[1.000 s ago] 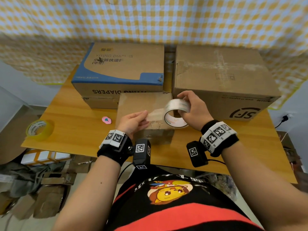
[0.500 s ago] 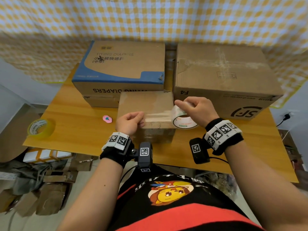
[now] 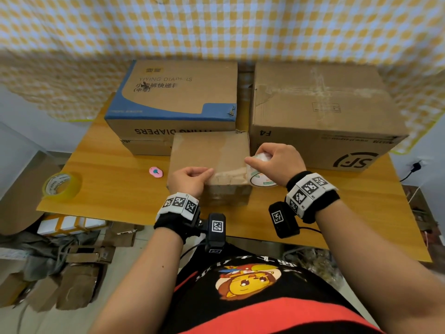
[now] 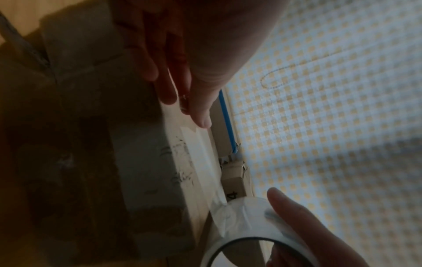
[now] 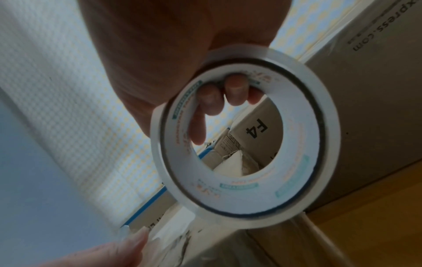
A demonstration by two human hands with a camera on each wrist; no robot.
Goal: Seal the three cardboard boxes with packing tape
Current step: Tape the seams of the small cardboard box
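Note:
A small plain cardboard box (image 3: 209, 153) sits at the table's front middle. My left hand (image 3: 204, 174) pinches the free end of a clear tape strip (image 3: 228, 177) at the front left of the box's top. The strip runs right across the top to the clear tape roll (image 3: 262, 182). My right hand (image 3: 260, 162) grips that roll at the box's right edge, fingers through the roll's core (image 5: 297, 162). Behind stand a blue-and-brown diaper box (image 3: 178, 92) and a large SF box (image 3: 320, 109). The left wrist view shows my thumb and fingers (image 4: 198, 108) on the strip at the box edge.
A yellow tape roll (image 3: 61, 186) lies at the table's (image 3: 108, 189) front left corner. A small pink object (image 3: 156, 171) lies left of the small box. Flattened cardboard and packages lie on the floor (image 3: 72, 273) at the left. A checked cloth (image 3: 216, 27) hangs behind.
My right hand has carried the roll down and right, from above the small box to its right edge, drawing the strip out. My left hand has stayed on the tape's end.

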